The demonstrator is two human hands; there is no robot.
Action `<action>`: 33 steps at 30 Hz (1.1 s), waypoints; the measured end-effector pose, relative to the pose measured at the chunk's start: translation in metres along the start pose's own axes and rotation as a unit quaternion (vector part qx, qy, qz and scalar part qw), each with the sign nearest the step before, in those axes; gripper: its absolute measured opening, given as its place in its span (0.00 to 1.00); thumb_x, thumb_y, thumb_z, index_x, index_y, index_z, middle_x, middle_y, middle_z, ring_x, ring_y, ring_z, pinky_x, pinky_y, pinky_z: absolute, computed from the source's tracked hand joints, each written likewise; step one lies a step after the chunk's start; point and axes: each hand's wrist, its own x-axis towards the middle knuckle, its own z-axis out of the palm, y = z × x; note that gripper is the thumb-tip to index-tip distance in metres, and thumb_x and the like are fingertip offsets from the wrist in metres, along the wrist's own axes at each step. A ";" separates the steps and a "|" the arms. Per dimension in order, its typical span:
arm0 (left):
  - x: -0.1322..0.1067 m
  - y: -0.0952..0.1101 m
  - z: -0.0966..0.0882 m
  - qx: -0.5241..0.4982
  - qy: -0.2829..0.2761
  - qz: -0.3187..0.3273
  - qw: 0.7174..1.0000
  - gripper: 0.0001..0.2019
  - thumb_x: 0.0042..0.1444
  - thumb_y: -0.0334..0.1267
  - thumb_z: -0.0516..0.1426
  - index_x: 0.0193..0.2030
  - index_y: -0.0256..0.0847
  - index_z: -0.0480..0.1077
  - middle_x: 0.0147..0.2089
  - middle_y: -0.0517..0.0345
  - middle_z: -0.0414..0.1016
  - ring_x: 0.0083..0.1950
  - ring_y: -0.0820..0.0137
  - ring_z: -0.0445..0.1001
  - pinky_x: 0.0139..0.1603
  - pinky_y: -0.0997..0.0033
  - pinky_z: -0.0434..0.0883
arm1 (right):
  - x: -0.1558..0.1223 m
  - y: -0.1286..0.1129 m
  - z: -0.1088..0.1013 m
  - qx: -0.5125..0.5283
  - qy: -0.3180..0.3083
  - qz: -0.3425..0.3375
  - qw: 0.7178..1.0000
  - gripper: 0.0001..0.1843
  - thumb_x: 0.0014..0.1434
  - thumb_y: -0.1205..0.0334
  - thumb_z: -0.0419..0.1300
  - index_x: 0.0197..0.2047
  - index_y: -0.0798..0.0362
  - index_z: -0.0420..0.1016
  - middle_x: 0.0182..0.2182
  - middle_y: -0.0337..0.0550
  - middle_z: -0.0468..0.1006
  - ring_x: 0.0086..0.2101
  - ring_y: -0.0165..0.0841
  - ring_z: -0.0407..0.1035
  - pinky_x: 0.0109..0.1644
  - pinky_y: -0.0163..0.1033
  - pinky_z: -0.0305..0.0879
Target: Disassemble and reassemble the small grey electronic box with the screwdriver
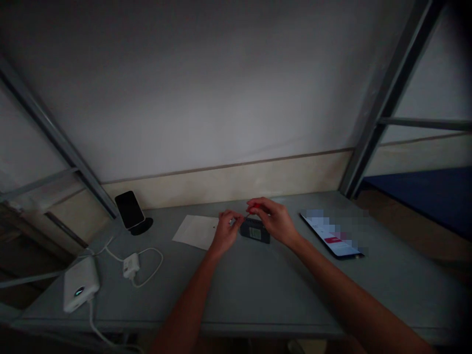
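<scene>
My right hand (275, 219) is closed around the red handle of a screwdriver (254, 208), its thin shaft slanting down to the left. A small dark box (255, 232) with a pale label and a row of slots along its upper edge stands on the desk below both hands. My left hand (226, 228) is at the box's upper left corner, thumb and fingers pinched close to the screwdriver's tip. What lies between those fingertips is too small to make out. A white sheet of paper (195, 232) lies partly behind my left hand.
On the grey desk (254, 290), a phone (130, 210) rests on a stand at the back left. A white power bank (81, 285) and a white charger (131, 266) with cables lie at the left. A lit tablet (332, 236) lies right. Metal posts (383, 98) flank the desk.
</scene>
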 end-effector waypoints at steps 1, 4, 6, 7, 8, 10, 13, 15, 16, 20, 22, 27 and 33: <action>0.000 -0.001 0.000 -0.006 -0.001 -0.004 1.000 0.10 0.62 0.42 0.58 0.37 0.39 0.78 0.39 0.53 0.77 0.44 0.64 0.71 0.46 0.67 0.65 | 0.001 0.001 0.002 -0.012 0.001 -0.009 1.000 0.09 0.64 0.59 0.60 0.45 0.49 0.79 0.40 0.44 0.83 0.38 0.35 0.78 0.46 0.41 0.74; 0.001 -0.006 0.000 -0.055 -0.016 -0.029 0.998 0.10 0.61 0.41 0.59 0.37 0.38 0.78 0.37 0.53 0.78 0.40 0.66 0.73 0.42 0.69 0.67 | 0.003 0.003 0.007 -0.037 0.000 -0.031 0.999 0.10 0.65 0.60 0.58 0.47 0.48 0.79 0.40 0.43 0.83 0.39 0.35 0.78 0.46 0.41 0.73; 0.002 -0.009 0.000 -0.090 -0.021 -0.046 0.995 0.09 0.60 0.41 0.60 0.37 0.37 0.78 0.37 0.53 0.78 0.39 0.66 0.75 0.43 0.69 0.69 | 0.005 0.004 0.010 -0.042 -0.006 -0.031 0.999 0.11 0.65 0.60 0.57 0.48 0.48 0.79 0.40 0.44 0.82 0.39 0.35 0.78 0.45 0.41 0.74; 0.002 -0.010 0.000 -0.102 -0.021 -0.051 0.993 0.09 0.59 0.41 0.60 0.37 0.37 0.78 0.37 0.52 0.79 0.40 0.66 0.76 0.43 0.69 0.69 | 0.006 0.004 0.011 -0.043 -0.009 -0.028 0.999 0.12 0.65 0.60 0.57 0.48 0.48 0.78 0.41 0.44 0.82 0.39 0.35 0.78 0.45 0.41 0.74; 0.002 -0.010 0.000 -0.110 -0.021 -0.051 0.992 0.09 0.59 0.41 0.60 0.36 0.37 0.78 0.37 0.52 0.79 0.40 0.66 0.76 0.44 0.68 0.70 | 0.006 0.005 0.012 -0.045 -0.012 -0.026 0.999 0.12 0.66 0.60 0.57 0.49 0.48 0.78 0.41 0.44 0.82 0.38 0.35 0.78 0.45 0.41 0.74; 0.002 -0.009 0.000 -0.119 -0.022 -0.047 0.991 0.09 0.60 0.41 0.60 0.36 0.37 0.78 0.38 0.51 0.80 0.42 0.65 0.77 0.46 0.68 0.71 | 0.006 0.005 0.013 -0.052 -0.018 -0.026 0.998 0.12 0.66 0.61 0.56 0.49 0.48 0.78 0.42 0.45 0.82 0.38 0.35 0.78 0.46 0.41 0.74; 0.001 -0.009 0.000 -0.127 -0.024 -0.037 0.991 0.10 0.61 0.41 0.58 0.38 0.37 0.78 0.40 0.50 0.81 0.43 0.64 0.78 0.48 0.67 0.72 | 0.007 0.002 0.011 -0.064 -0.034 -0.041 0.997 0.14 0.66 0.63 0.54 0.50 0.48 0.77 0.43 0.45 0.82 0.38 0.35 0.78 0.45 0.41 0.74; 0.001 -0.011 0.000 -0.129 -0.023 -0.031 0.991 0.10 0.61 0.40 0.58 0.38 0.37 0.78 0.41 0.50 0.81 0.44 0.64 0.78 0.48 0.66 0.72 | 0.008 -0.002 0.010 -0.074 -0.054 -0.053 0.994 0.15 0.66 0.65 0.53 0.51 0.48 0.77 0.42 0.45 0.81 0.38 0.34 0.78 0.45 0.40 0.74; 0.000 -0.013 0.001 -0.128 -0.023 -0.028 0.991 0.10 0.61 0.40 0.58 0.39 0.37 0.78 0.41 0.50 0.81 0.44 0.64 0.78 0.48 0.66 0.73 | 0.010 -0.004 0.009 -0.078 -0.067 -0.058 0.993 0.16 0.65 0.67 0.53 0.51 0.48 0.77 0.42 0.45 0.81 0.38 0.34 0.78 0.45 0.40 0.73; 0.000 -0.021 0.005 -0.133 -0.024 -0.033 0.990 0.09 0.61 0.39 0.59 0.40 0.38 0.79 0.43 0.50 0.81 0.46 0.64 0.78 0.49 0.66 0.73 | 0.022 -0.008 0.010 -0.083 -0.135 -0.081 0.984 0.19 0.62 0.71 0.51 0.50 0.49 0.78 0.41 0.44 0.81 0.38 0.33 0.76 0.45 0.39 0.71; 0.000 -0.022 0.006 -0.138 -0.021 -0.039 0.989 0.08 0.60 0.37 0.59 0.39 0.38 0.79 0.44 0.50 0.81 0.46 0.64 0.78 0.49 0.66 0.73 | 0.030 -0.008 0.011 -0.087 -0.167 -0.083 0.979 0.19 0.62 0.72 0.51 0.49 0.50 0.78 0.38 0.43 0.81 0.37 0.33 0.75 0.43 0.37 0.70; -0.001 -0.017 0.005 -0.137 -0.022 -0.040 0.989 0.06 0.59 0.32 0.58 0.38 0.37 0.78 0.43 0.50 0.80 0.45 0.65 0.77 0.46 0.68 0.72 | 0.043 -0.011 0.013 -0.123 -0.196 -0.078 0.970 0.18 0.62 0.69 0.57 0.53 0.48 0.78 0.39 0.43 0.81 0.35 0.33 0.75 0.42 0.38 0.69; -0.004 -0.018 0.007 -0.139 -0.022 -0.026 0.990 0.08 0.58 0.30 0.56 0.39 0.37 0.78 0.45 0.51 0.80 0.46 0.66 0.77 0.45 0.69 0.73 | 0.035 -0.015 0.016 -0.073 -0.163 -0.098 0.979 0.20 0.67 0.66 0.51 0.59 0.48 0.74 0.45 0.47 0.79 0.41 0.34 0.74 0.47 0.40 0.69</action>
